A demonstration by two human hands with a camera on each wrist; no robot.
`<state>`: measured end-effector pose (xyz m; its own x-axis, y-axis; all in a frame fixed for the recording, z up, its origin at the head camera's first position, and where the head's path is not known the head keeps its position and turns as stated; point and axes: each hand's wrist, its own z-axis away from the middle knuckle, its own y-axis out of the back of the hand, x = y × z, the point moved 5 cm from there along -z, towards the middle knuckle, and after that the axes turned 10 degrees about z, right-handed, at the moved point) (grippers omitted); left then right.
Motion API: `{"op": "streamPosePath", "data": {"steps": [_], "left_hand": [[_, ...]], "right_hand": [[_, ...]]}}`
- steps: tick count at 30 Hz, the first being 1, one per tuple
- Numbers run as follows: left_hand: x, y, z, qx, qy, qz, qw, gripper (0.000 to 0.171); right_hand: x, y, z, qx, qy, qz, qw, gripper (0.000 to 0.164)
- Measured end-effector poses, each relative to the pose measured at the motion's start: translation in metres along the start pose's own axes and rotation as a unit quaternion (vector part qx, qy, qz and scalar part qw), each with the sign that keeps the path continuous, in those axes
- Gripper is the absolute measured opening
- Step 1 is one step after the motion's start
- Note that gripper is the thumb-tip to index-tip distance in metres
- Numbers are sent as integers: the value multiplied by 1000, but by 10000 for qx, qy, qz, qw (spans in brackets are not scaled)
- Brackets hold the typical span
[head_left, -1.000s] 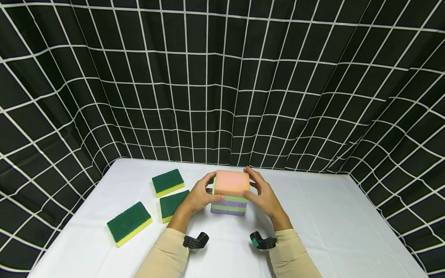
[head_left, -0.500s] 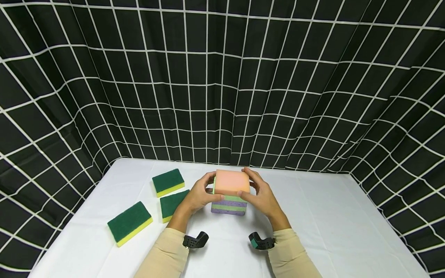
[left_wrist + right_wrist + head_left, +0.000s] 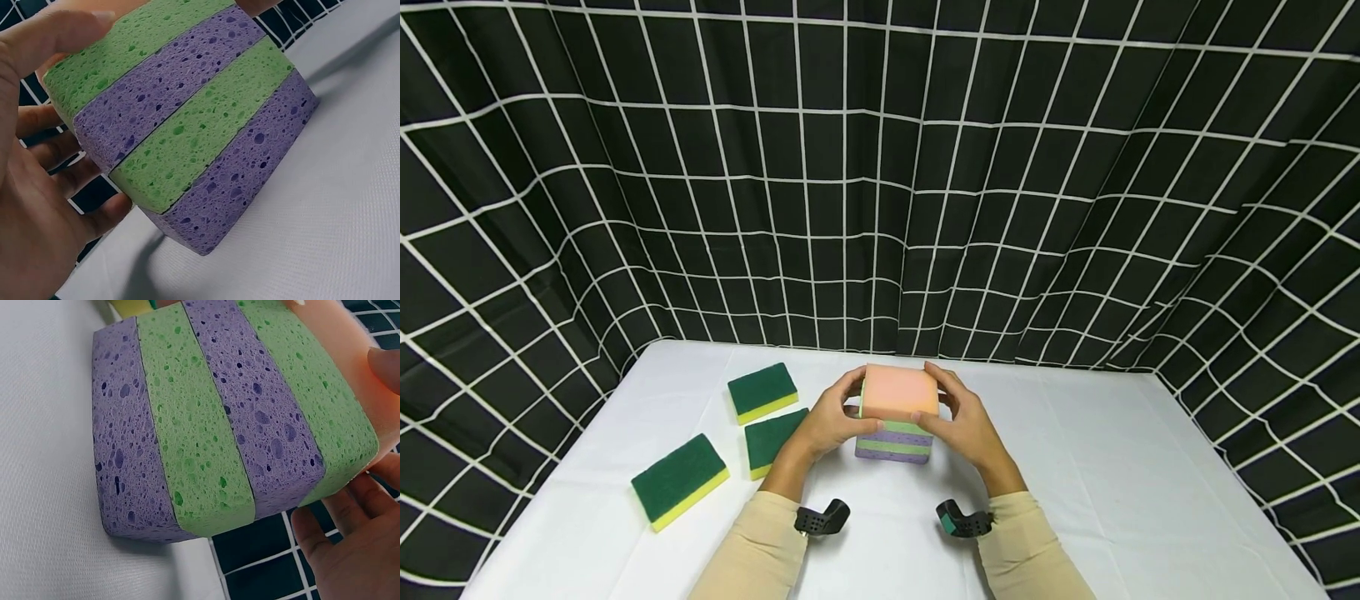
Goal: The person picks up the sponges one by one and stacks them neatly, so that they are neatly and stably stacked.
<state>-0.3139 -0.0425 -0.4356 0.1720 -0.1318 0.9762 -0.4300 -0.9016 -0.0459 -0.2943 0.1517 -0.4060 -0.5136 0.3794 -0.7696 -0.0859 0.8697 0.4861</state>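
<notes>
Orange-topped stack [image 3: 897,410], long edges crosswise, squarely between my left hand [image 3: 833,418] and right hand [image 3: 967,423], fingers half-curled, gripping its upper ends!

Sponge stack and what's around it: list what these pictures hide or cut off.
Head view: the finger ends, thumb aside, of the left hand, behind the orange sponge.
Head view: one end of a green-and-yellow sponge, behind the left wrist.
Right wrist view: part of the orange sponge, cut off by the top and right edges.

Three green-topped yellow sponges [image 3: 680,479] on a white-covered table [image 3: 1112,483], black white-gridded curtain [image 3: 895,167] behind.
</notes>
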Motion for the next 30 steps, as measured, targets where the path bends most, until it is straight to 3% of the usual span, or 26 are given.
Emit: {"op": "streamPosePath", "data": {"steps": [5, 13, 25, 30], "left_hand": [[8, 1, 1, 100, -94, -240, 9996, 90], [30, 9, 2, 581, -901, -359, 9936, 81], [72, 1, 21, 1173, -1792, -790, 9736, 67], [95, 3, 31, 1336, -2315, -933, 9591, 63]], "right_hand": [[1, 1, 0, -2, 75, -81, 9999, 69], [2, 3, -2, 16, 96, -171, 9998, 69], [3, 1, -1, -19, 117, -151, 9998, 69], [4, 2, 0, -20, 39, -130, 9999, 70]]}}
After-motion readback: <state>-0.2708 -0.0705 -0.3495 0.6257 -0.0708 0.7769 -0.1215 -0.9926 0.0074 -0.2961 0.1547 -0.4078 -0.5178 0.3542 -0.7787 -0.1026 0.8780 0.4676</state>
